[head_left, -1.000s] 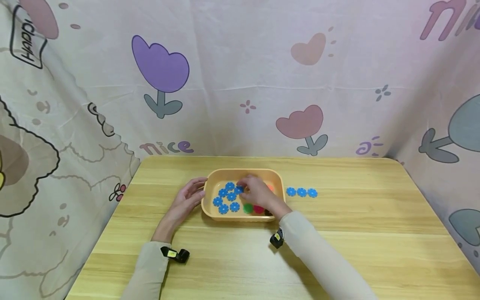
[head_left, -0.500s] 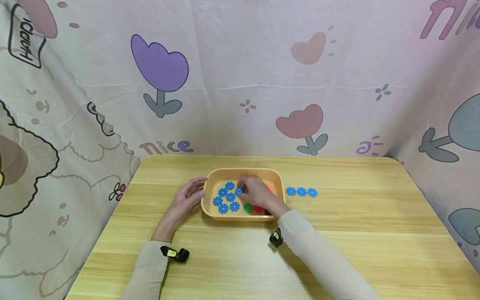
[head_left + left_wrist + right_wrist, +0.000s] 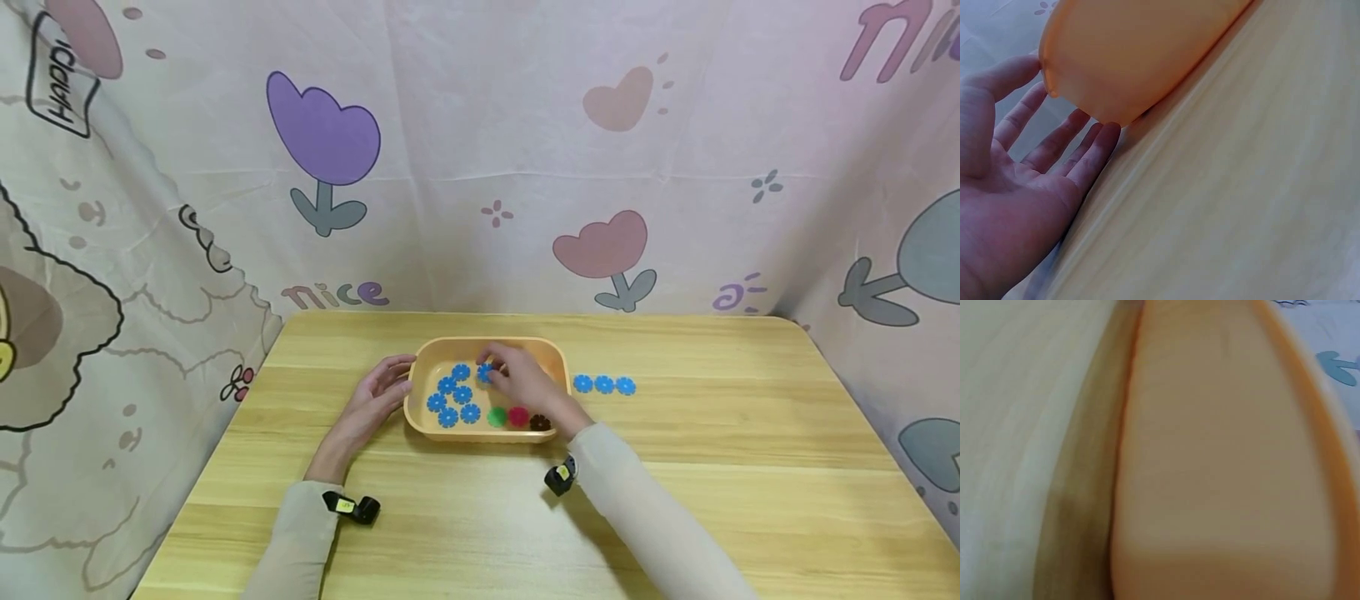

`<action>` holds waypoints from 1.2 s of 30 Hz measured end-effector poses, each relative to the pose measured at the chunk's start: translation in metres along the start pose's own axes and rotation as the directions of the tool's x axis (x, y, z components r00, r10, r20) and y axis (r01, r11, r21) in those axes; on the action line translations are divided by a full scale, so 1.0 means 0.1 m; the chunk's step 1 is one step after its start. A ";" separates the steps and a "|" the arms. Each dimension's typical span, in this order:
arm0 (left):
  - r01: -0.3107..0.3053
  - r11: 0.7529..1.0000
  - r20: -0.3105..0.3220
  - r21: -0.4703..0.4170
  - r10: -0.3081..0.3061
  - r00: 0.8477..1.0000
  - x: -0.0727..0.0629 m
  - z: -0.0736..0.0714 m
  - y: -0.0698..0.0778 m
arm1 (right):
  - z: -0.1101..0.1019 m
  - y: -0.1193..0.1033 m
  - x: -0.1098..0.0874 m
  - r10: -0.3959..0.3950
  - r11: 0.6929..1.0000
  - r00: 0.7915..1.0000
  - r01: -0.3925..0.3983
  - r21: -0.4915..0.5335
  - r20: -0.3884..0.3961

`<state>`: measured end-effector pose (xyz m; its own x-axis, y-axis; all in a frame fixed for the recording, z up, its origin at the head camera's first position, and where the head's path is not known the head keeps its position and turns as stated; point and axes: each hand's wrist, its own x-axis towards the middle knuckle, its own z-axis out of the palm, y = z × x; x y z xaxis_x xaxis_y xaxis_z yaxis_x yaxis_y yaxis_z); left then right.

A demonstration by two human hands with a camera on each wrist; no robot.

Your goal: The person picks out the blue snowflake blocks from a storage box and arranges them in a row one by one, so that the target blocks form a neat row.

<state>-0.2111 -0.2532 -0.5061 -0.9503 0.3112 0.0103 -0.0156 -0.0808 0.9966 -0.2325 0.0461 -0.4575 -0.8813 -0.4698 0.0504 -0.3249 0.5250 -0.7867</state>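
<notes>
A shallow orange-yellow tray (image 3: 487, 437) sits on the table. My left hand (image 3: 373, 398) touches its left end; in the left wrist view, the fingertips (image 3: 1110, 128) lie along the tray's end wall and the thumb is at the rim. Inside the tray, my right hand (image 3: 525, 382) pinches a blue notched plastic snowflake disc (image 3: 485, 373) between thumb and fingers. Several more blue discs (image 3: 462, 394) lie in the tray's left half. Along the near wall are a green disc (image 3: 497, 417), a red disc (image 3: 518, 416) and a dark brown disc (image 3: 540, 423). The right wrist view shows only the tray's outer side (image 3: 1222, 456), without the hand.
Three blue discs (image 3: 604, 384) form a row on the wooden table (image 3: 465, 525), just right of the tray. Behind the table hangs a patterned cloth (image 3: 450, 125). Each sleeve carries a small black wrist camera (image 3: 363, 510).
The right hand has drawn the blue disc slightly right and back within the tray, away from the other blue discs. The brown disc is now more exposed. The left hand stays put.
</notes>
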 end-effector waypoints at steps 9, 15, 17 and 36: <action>0.005 1.000 -0.006 0.016 -0.004 1.000 -0.01 0.00 -0.01 | -0.16 -0.03 -0.17 -0.016 0.988 0.998 0.025 0.151 -0.063; 0.005 1.000 -0.006 0.028 -0.005 1.000 -0.02 0.00 -0.02 | -0.30 -0.06 -0.30 -0.039 0.975 0.993 0.063 0.215 -0.112; 0.003 1.000 -0.004 0.027 -0.003 1.000 -0.02 0.00 -0.02 | -0.34 -0.06 -0.35 -0.032 0.975 0.991 0.059 0.214 -0.129; 0.007 0.999 -0.003 0.032 -0.007 1.000 0.00 0.00 -0.02 | -0.67 0.07 -0.79 -0.047 0.987 0.945 0.094 0.132 -0.323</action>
<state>-0.2107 -0.2532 -0.5083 -0.9512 0.3085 0.0033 -0.0121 -0.0479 0.9988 -0.1882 0.1344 -0.4262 -0.9287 -0.2396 0.2829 -0.3579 0.3802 -0.8529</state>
